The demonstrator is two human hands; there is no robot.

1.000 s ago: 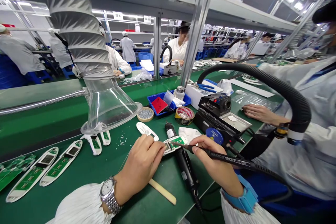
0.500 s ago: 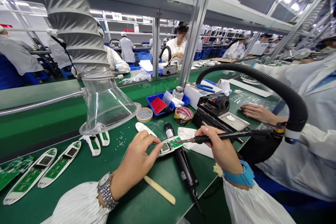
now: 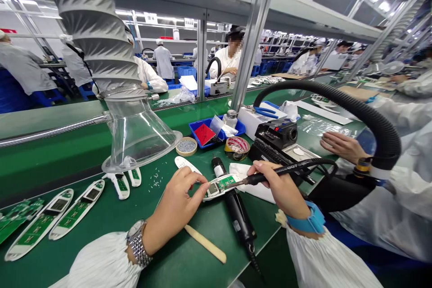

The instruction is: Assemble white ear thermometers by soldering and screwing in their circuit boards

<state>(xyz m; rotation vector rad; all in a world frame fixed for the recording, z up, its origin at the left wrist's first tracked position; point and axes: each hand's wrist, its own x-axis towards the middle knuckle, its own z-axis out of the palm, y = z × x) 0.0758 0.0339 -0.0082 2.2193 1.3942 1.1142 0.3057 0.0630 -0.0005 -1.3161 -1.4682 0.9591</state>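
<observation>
My left hand (image 3: 184,193) pinches thumb and forefinger together at the left end of a white housing with a green circuit board (image 3: 224,183). A thin strand, apparently solder wire (image 3: 159,201), trails from behind this hand; its end at the fingertips is too fine to make out. In my right hand (image 3: 281,189) is a black soldering iron (image 3: 258,179), its tip at the right part of the board. The housing lies tilted across a black electric screwdriver (image 3: 238,218). Behind my left hand lies a white cover (image 3: 189,164), partly hidden.
Several board-filled housings (image 3: 79,209) lie at left beneath a clear extraction hood (image 3: 141,139). Screws fill a round dish (image 3: 186,146) beside a blue tray (image 3: 216,132) and tape roll (image 3: 237,147). A pale stick (image 3: 205,244) lies in front. A co-worker's hand (image 3: 344,146) rests at right.
My right hand rose and shifted slightly right, then the iron's tip came back to the board. My left hand drew back toward the housing's left end. The co-worker at right leaned away.
</observation>
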